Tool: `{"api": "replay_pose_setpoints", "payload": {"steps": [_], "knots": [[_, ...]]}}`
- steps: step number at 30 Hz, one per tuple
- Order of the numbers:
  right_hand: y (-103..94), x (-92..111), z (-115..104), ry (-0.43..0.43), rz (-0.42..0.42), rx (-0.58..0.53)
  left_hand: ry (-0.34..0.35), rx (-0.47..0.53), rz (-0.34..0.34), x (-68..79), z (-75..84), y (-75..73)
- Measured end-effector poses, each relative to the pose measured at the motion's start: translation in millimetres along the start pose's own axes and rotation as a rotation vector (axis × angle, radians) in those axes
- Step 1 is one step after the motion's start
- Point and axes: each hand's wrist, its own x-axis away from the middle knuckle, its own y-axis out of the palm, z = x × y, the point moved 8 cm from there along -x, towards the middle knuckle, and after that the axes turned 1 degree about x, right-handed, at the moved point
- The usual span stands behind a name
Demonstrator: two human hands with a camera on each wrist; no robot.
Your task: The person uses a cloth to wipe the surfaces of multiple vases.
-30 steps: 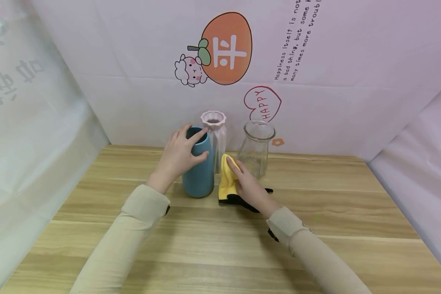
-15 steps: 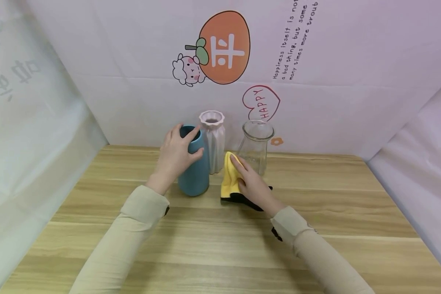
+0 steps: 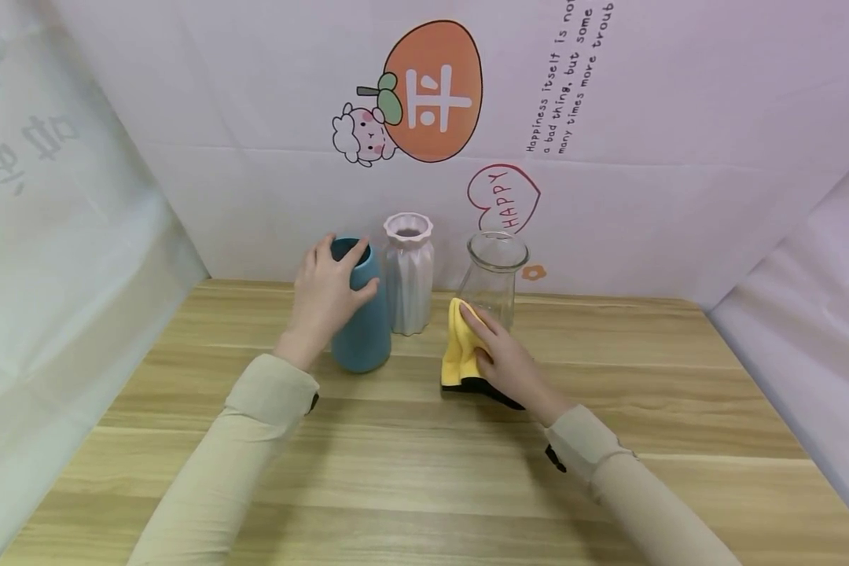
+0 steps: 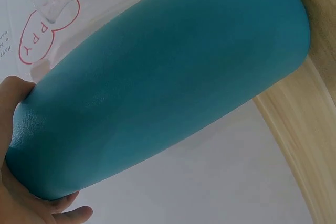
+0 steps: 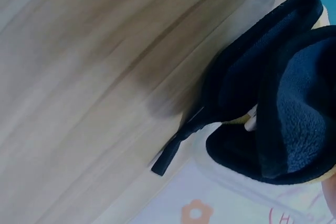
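My left hand (image 3: 321,291) grips a tall blue vase (image 3: 362,338) around its open top, with fingers on the far side and thumb on the near side. The vase stands upright, and its smooth side fills much of the left wrist view. In my right hand (image 3: 515,368) is a folded yellow cleaning cloth (image 3: 460,354) with black edging, pinched between thumb and fingers. The right wrist view shows the dark plush underside of the cloth (image 5: 304,129) and its hanging loop (image 5: 170,153). This hand and cloth overlap the lower part of a clear glass vase (image 3: 486,284).
A pale pink ribbed vase (image 3: 410,291) with a scalloped rim stands between the blue vase and the glass one, near the back edge of the wooden table (image 3: 396,487). Behind hangs a printed white cloth backdrop (image 3: 255,196), with more white cloth at both sides.
My left hand has shifted the blue vase to the left, opening up the view of the pink vase. My right hand has moved a little to the right, still holding the yellow cloth.
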Motion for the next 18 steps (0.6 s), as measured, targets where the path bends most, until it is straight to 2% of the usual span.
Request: {"api": "replay_pose_setpoints", "payload": {"steps": [7, 18], "knots": [[-13.8, 11, 13, -0.057, 0.059, 0.003, -0.022, -0.003, -0.007, -2.9, -5.0, -0.8], [-36.9, 26, 38, 0.044, 0.065, 0.066, -0.017, -0.046, 0.002, -8.2, -15.5, -2.6]]}}
